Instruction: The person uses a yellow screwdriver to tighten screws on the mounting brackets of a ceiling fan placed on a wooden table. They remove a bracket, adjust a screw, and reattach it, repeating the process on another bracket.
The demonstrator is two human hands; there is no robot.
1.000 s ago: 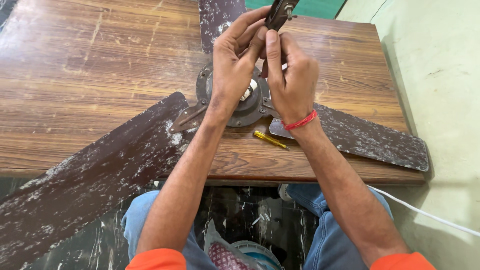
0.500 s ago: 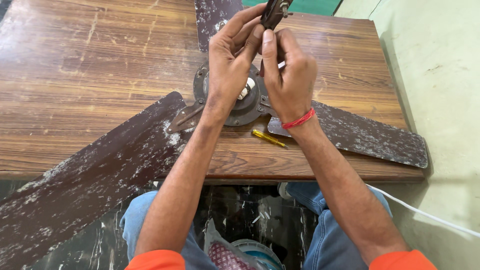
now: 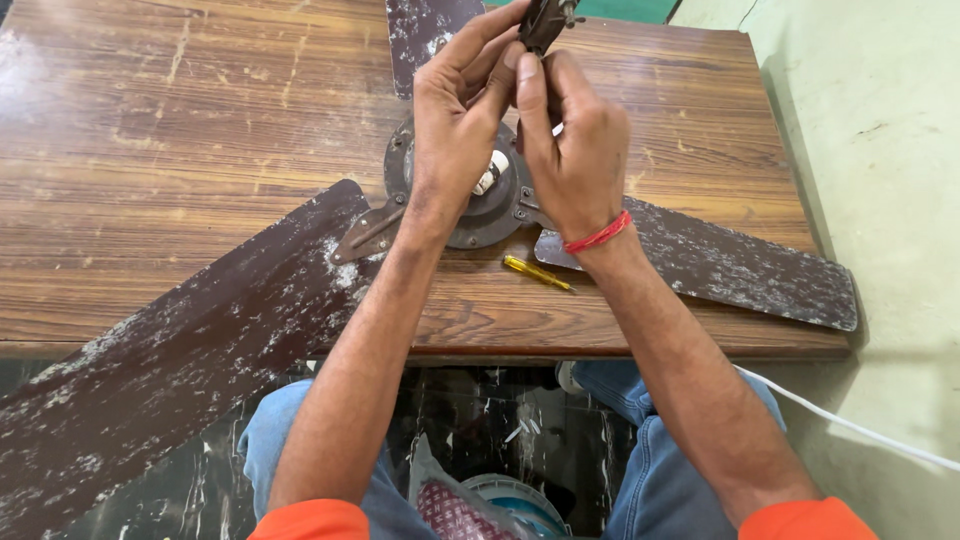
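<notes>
Both hands, left hand (image 3: 462,110) and right hand (image 3: 572,150), pinched shut on the dark down-rod (image 3: 545,20) above the ceiling fan motor (image 3: 480,200), now raised slightly higher (top cropped, perhaps freeing it).

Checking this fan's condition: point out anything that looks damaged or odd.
The fan blades are badly worn, their dark finish flaking off in white patches. The blade at the right shows the same. Both hands hold a small dark part above the motor hub.
</notes>
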